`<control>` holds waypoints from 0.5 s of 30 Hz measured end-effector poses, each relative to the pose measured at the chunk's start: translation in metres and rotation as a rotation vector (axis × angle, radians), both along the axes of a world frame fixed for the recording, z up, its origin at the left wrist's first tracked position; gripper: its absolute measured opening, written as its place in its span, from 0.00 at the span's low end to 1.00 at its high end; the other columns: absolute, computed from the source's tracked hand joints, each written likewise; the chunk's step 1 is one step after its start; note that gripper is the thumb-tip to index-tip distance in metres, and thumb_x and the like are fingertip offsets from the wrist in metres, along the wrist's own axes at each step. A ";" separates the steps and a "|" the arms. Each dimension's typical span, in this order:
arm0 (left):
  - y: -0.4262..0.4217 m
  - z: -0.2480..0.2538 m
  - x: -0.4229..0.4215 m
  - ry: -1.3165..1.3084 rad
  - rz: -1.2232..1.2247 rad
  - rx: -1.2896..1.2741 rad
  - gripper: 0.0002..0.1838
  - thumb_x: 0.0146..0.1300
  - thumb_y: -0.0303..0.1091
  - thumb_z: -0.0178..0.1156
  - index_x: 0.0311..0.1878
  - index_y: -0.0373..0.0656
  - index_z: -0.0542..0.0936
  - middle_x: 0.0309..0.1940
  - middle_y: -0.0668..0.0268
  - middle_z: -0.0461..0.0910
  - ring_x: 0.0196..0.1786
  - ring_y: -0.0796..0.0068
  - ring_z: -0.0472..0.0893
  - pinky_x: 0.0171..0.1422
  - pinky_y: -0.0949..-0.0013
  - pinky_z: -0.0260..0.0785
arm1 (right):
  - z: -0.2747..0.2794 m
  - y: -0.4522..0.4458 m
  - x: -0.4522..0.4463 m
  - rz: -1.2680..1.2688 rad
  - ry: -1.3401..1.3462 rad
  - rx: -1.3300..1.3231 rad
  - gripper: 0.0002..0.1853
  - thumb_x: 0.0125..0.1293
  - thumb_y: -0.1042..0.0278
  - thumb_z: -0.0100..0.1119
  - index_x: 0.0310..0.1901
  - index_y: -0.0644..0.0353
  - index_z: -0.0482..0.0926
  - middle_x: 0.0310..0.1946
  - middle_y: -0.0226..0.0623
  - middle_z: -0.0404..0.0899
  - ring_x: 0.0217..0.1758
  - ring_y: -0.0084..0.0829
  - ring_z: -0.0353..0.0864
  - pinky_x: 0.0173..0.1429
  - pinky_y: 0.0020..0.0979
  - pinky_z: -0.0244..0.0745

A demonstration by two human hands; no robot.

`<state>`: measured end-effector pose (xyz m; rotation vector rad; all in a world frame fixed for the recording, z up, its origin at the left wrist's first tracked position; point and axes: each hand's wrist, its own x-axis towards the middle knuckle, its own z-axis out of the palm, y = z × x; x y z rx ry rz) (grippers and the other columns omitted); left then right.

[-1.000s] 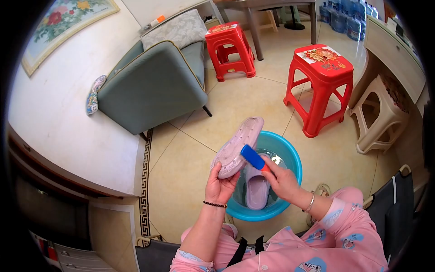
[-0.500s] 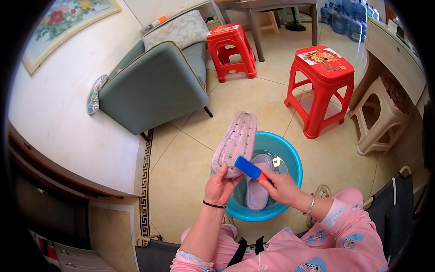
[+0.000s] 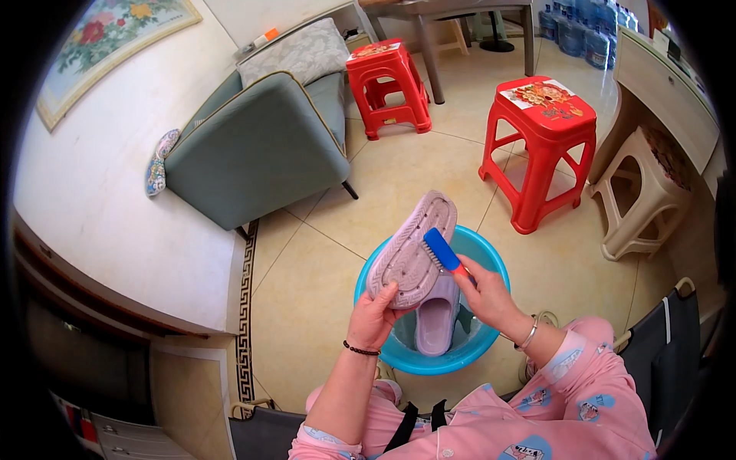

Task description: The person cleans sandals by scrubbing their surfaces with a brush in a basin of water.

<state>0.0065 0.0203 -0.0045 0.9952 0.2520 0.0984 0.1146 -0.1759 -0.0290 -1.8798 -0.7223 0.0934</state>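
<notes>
My left hand (image 3: 374,316) grips a pale purple slipper (image 3: 410,257) by one end, its patterned sole with small holes turned up toward me. In my right hand (image 3: 484,295) is a scrubbing brush (image 3: 442,249) with a blue head and a red handle; its bristles face the sole, at or very near its right edge. Below both hands stands a turquoise basin (image 3: 491,337) with water in it. A second purple slipper (image 3: 435,326) lies inside the basin, partly hidden by the held slipper and my right hand.
Two red plastic stools (image 3: 540,153) stand ahead on the tiled floor (image 3: 322,222). A grey-green armchair (image 3: 257,153) is at the left by the wall. To the right, a beige stool (image 3: 644,192) sits under a desk (image 3: 667,92). Blue water bottles (image 3: 575,38) are at the back.
The held slipper has tilted to the right and its sole has turned. My right hand has moved the brush up and right, from the slipper's near end toward its middle.
</notes>
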 end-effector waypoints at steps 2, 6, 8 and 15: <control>0.000 0.000 0.000 -0.001 0.007 0.028 0.27 0.70 0.39 0.55 0.68 0.41 0.64 0.62 0.58 0.72 0.61 0.62 0.76 0.61 0.54 0.74 | 0.007 0.000 -0.010 0.046 0.011 -0.087 0.22 0.69 0.60 0.54 0.63 0.54 0.69 0.30 0.51 0.81 0.32 0.53 0.81 0.34 0.47 0.74; 0.000 -0.007 -0.002 0.012 0.028 0.037 0.25 0.72 0.42 0.52 0.67 0.41 0.65 0.61 0.59 0.73 0.61 0.63 0.76 0.63 0.53 0.73 | 0.004 0.001 -0.037 0.204 -0.051 -0.098 0.24 0.69 0.59 0.54 0.65 0.52 0.68 0.30 0.51 0.81 0.31 0.51 0.82 0.34 0.45 0.76; -0.001 -0.008 -0.002 0.027 0.042 0.026 0.25 0.73 0.43 0.51 0.67 0.40 0.66 0.61 0.60 0.74 0.61 0.63 0.76 0.63 0.53 0.72 | 0.006 0.002 -0.039 0.198 -0.081 -0.085 0.24 0.69 0.59 0.54 0.64 0.52 0.68 0.30 0.50 0.81 0.31 0.51 0.82 0.34 0.45 0.76; -0.003 -0.006 0.002 0.020 0.037 0.002 0.23 0.73 0.40 0.53 0.64 0.37 0.69 0.59 0.61 0.76 0.58 0.68 0.77 0.63 0.61 0.71 | 0.008 0.001 -0.014 0.022 -0.112 -0.174 0.21 0.69 0.60 0.54 0.61 0.55 0.71 0.32 0.50 0.82 0.32 0.52 0.82 0.34 0.46 0.75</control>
